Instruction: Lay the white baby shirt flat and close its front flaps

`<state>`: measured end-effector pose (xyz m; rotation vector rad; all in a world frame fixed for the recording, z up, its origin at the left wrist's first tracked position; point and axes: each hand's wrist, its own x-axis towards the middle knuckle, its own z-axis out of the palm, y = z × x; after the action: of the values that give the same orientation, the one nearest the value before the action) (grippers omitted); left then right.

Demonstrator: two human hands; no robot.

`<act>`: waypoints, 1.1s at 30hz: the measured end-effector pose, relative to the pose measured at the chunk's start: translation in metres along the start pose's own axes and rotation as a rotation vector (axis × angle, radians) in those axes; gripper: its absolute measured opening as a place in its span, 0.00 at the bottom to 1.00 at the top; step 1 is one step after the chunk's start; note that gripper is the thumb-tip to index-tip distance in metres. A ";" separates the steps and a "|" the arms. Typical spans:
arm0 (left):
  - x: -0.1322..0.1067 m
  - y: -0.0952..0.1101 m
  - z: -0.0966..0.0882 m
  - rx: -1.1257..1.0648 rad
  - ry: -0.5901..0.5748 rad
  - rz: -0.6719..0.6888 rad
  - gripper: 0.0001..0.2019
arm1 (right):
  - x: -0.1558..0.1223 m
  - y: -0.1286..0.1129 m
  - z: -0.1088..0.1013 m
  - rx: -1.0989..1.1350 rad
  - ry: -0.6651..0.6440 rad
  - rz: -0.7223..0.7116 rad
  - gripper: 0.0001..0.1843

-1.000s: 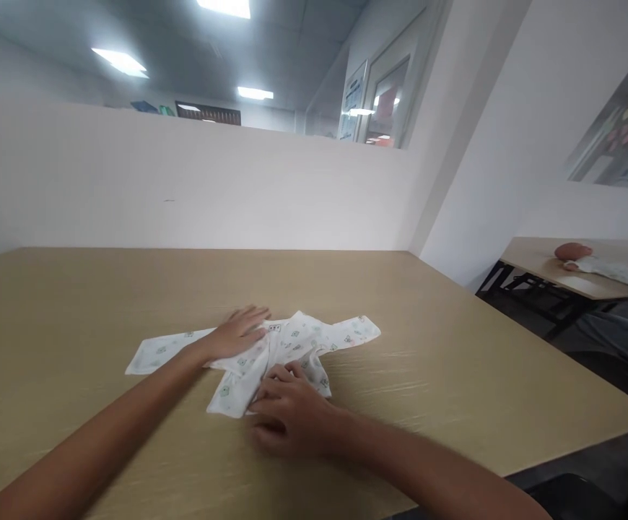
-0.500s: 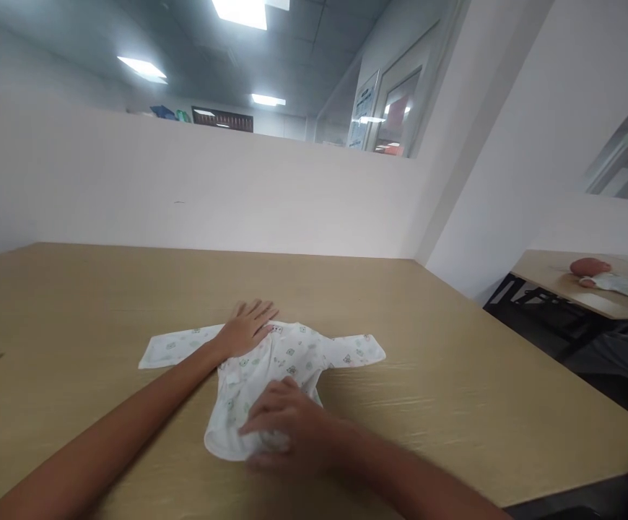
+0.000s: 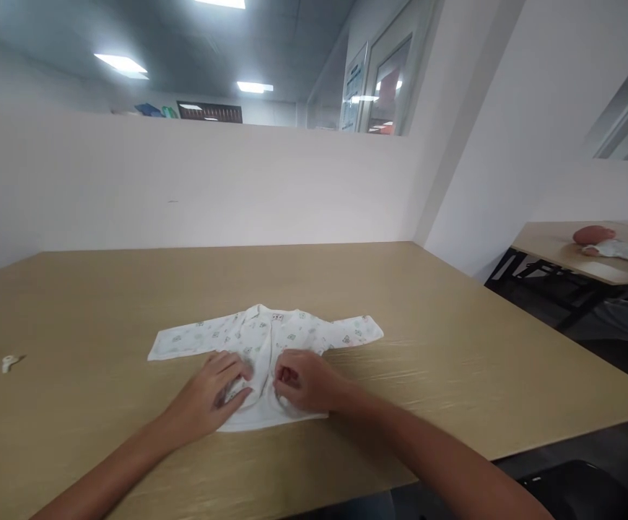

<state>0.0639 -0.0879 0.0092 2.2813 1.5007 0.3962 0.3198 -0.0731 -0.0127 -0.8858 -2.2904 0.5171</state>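
Note:
A small white baby shirt (image 3: 271, 334) with a pale printed pattern lies flat on the wooden table (image 3: 427, 339), sleeves spread to either side. My left hand (image 3: 211, 393) rests on the lower left part of its front, fingers curled onto the cloth. My right hand (image 3: 306, 381) lies on the lower right part, its fingers bent and pinching the fabric near the middle opening. The two hands almost meet over the shirt's centre line. The hem near me is partly hidden under my hands.
A small white object (image 3: 9, 362) lies on the table at the far left. A white partition wall (image 3: 195, 188) runs along the table's far side. A second table (image 3: 574, 253) at the right carries a doll in similar clothing (image 3: 611, 244).
My left hand has come off the shirt's collar area and moved down to the lower front. The shirt's body now lies flatter and straighter, and my right hand has shifted toward the middle opening.

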 end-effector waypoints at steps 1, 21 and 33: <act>-0.001 0.002 -0.002 0.020 0.040 0.000 0.12 | 0.002 0.001 -0.007 0.074 0.024 0.025 0.06; -0.027 0.076 0.021 0.073 0.038 0.212 0.20 | 0.005 0.014 -0.042 0.656 0.204 0.072 0.17; 0.071 -0.084 -0.014 -0.003 0.131 -0.211 0.34 | 0.001 0.091 -0.037 -0.389 0.042 0.242 0.35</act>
<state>0.0173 0.0099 -0.0152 2.1026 1.7829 0.4943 0.3863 -0.0037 -0.0352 -1.3594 -2.2963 0.1475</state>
